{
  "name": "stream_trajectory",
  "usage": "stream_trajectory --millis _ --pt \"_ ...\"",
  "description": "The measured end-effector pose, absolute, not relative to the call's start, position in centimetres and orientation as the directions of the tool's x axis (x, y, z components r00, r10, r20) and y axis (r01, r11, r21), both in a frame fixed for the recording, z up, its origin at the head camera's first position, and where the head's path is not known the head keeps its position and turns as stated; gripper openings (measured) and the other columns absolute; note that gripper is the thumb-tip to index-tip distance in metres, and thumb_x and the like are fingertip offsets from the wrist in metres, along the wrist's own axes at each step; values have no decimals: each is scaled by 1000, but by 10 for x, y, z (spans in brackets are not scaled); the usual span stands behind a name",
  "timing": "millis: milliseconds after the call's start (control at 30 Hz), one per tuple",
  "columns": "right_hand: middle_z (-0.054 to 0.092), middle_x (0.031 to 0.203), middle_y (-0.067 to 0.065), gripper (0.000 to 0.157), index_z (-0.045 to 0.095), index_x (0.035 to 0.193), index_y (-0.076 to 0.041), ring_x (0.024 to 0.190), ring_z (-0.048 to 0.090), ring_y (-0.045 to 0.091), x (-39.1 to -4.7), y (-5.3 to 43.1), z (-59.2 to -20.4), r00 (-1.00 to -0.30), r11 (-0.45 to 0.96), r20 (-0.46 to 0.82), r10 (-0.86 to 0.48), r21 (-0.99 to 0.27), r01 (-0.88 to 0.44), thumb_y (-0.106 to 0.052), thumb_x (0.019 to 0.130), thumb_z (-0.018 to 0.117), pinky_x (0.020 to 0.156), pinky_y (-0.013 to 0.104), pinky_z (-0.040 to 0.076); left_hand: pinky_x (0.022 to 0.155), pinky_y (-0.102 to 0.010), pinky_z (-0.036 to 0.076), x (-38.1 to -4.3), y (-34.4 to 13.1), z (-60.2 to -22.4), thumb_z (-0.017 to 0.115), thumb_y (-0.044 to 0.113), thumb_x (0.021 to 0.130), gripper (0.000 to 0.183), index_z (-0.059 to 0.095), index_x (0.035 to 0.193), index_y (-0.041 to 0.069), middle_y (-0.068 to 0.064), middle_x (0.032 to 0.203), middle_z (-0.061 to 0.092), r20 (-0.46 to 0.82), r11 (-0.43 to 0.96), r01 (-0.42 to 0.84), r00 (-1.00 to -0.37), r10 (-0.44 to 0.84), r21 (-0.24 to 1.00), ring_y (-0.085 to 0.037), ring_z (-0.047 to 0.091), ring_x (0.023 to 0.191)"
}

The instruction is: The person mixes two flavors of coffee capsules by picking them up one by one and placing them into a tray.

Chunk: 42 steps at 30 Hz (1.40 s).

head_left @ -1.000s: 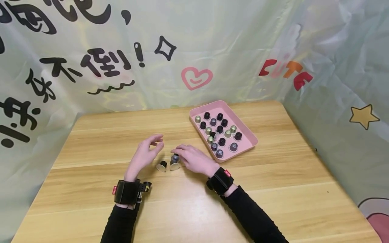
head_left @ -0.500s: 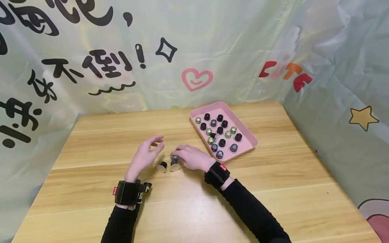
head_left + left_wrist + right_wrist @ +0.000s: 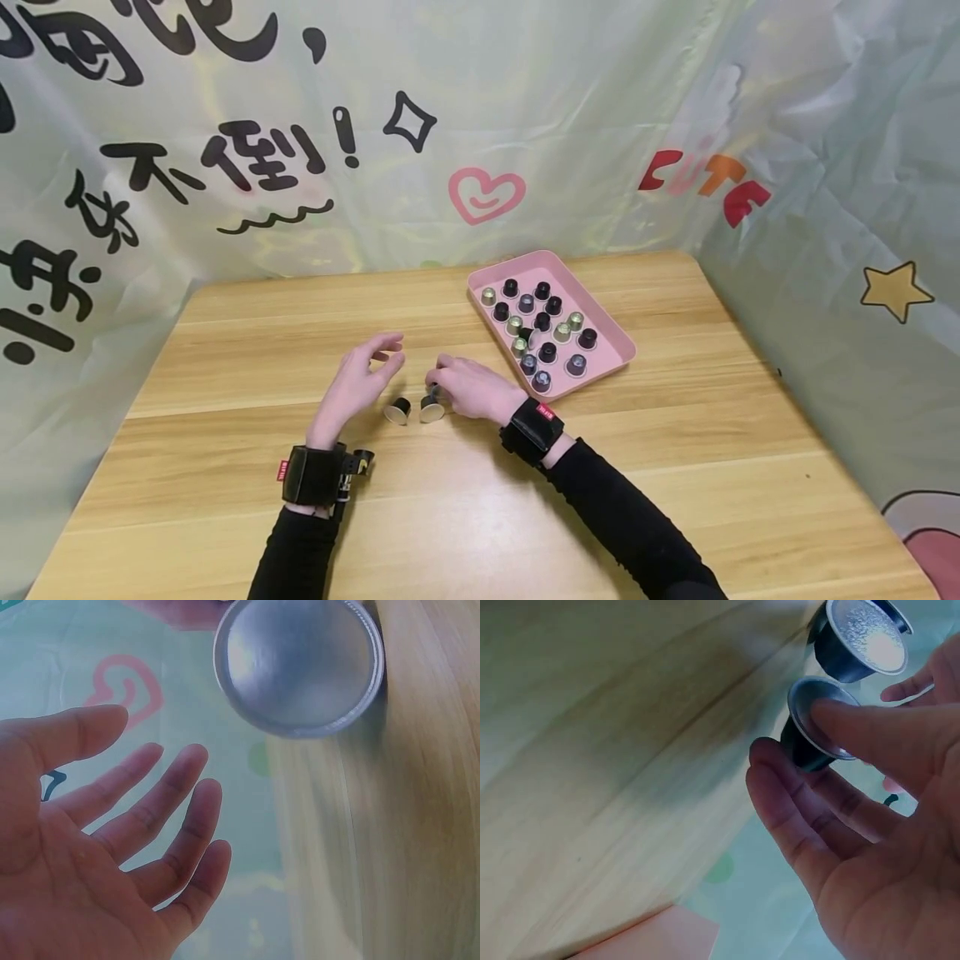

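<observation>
My right hand (image 3: 476, 392) pinches a coffee capsule (image 3: 807, 699) between thumb and fingers. In the right wrist view the thumb lies on its foil lid, while the fingers are against its dark body. The head view shows only a sliver of it under the fingertips. Close in front on the table lie two more capsules, a black one (image 3: 398, 410) and another (image 3: 432, 408), both tipped with their lids towards me. My left hand (image 3: 356, 387) hovers just left of them, fingers loosely bent and holding nothing. In the left wrist view a capsule's silver lid (image 3: 300, 667) shows beside it.
A pink tray (image 3: 626, 350) sits at the back right of the wooden table (image 3: 262, 350). Several black, green and grey-blue capsules stand in it, with one (image 3: 532, 337) on its side. A printed cloth (image 3: 570, 125) hangs behind the table.
My right hand has drawn slightly right with its capsule, away from the capsule in front of it. The left hand has stayed in place.
</observation>
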State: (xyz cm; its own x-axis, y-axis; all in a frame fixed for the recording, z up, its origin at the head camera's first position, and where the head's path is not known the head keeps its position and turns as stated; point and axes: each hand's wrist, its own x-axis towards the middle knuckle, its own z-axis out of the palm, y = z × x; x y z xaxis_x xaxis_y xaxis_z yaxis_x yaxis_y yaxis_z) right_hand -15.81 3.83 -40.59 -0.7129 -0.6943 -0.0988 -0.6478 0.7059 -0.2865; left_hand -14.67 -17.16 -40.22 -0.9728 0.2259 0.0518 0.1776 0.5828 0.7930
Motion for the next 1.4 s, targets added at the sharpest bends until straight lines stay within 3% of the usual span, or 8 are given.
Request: stream_trajectory --millis 467,967,1200,1400 --pt "66 111 7 26 70 119 -7 97 69 21 -143 62 -394 -738 638 85 -669 -444 -629 -1 95 63 90 32 59 103 -59 45 -147 -170 -401 58 22 102 44 54 142 5 -21 134 64 51 587 175 -974 221 790 -38 58 121" --pt "64 103 8 16 72 110 -5 92 62 17 -151 96 -367 -727 610 188 -660 -430 -665 -7 98 61 86 30 56 97 -52 50 -146 -170 -401 57 21 102 44 52 143 3 -20 135 63 46 593 181 -971 236 785 -37 59 121" --pt "68 104 13 18 74 110 -3 94 63 24 -184 123 -355 -768 668 180 -615 -398 -629 -4 98 60 89 38 54 98 -53 50 -146 -171 -401 57 22 102 45 51 143 4 -21 136 63 43 586 181 -970 241 790 -36 58 121" --pt "71 100 16 27 74 105 0 92 60 28 -230 152 -349 -849 758 116 -515 -401 -514 10 90 54 92 41 52 97 -53 51 -146 -170 -404 57 21 102 45 51 143 3 -22 136 62 47 578 185 -968 247 795 -37 58 122"
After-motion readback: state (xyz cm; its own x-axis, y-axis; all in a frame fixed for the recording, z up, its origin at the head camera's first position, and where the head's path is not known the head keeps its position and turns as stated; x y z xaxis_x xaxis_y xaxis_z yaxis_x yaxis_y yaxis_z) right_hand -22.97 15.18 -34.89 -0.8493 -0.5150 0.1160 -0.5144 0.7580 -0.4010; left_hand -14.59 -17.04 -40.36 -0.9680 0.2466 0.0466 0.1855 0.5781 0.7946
